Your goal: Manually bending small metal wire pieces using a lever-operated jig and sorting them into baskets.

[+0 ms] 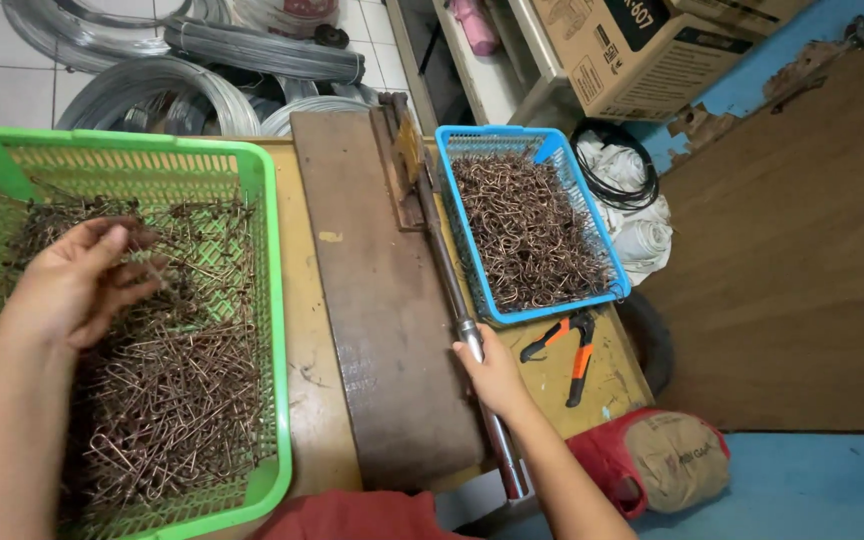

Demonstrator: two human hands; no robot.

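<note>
My left hand (77, 280) reaches into a green plastic basket (270, 300) full of rusty bent wire pieces (172, 390), fingers pinching a few of them. My right hand (492, 372) grips the long metal lever handle (449, 275) of a bending tool fixed to a dark steel plate (377, 300) on the yellow workbench (302, 330). To the right of the lever stands a blue basket (592, 215) holding a heap of formed wire hooks (532, 230).
Orange-handled pliers (567, 345) lie on the bench below the blue basket. Coils of grey wire (182, 90) sit on the tiled floor behind. Cardboard boxes (642, 50), a black cable coil (617, 165) and a red and tan bag (662, 460) are at right.
</note>
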